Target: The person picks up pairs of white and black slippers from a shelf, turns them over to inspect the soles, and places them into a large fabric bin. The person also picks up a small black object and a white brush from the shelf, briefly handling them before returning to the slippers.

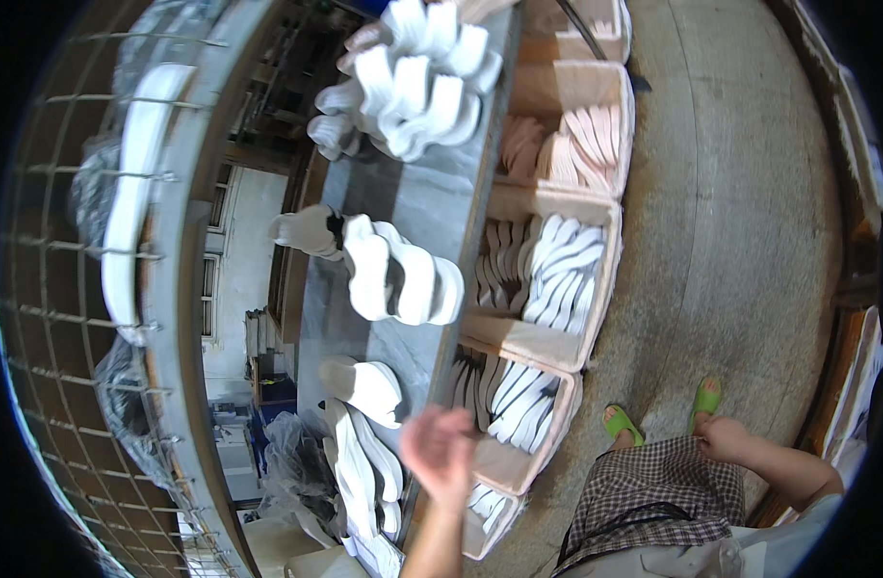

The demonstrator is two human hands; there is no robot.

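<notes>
My left hand (440, 453) is over the front edge of the grey table (331, 313), blurred, its fingers loosely bent and apart with nothing visible in them. Closest to it lies a short stack of white shoe soles (363, 388) on the tabletop. Long white soles (355, 472) lie beside that stack, partly hanging toward the lower edge. My right hand (726, 441) is closed against the checked apron (644, 491); whatever it may hold is hidden. Farther up the table stand a row of wavy white soles (403, 275) and a larger pile of soles (417, 87).
Pink-lined bins (600, 279) with upright soles line the table's right side. A wire rack (85, 255) with a white sole (138, 193) and clear plastic bags rises at the left. Concrete floor (740, 222) runs along the right, with green sandals (623, 424) on it.
</notes>
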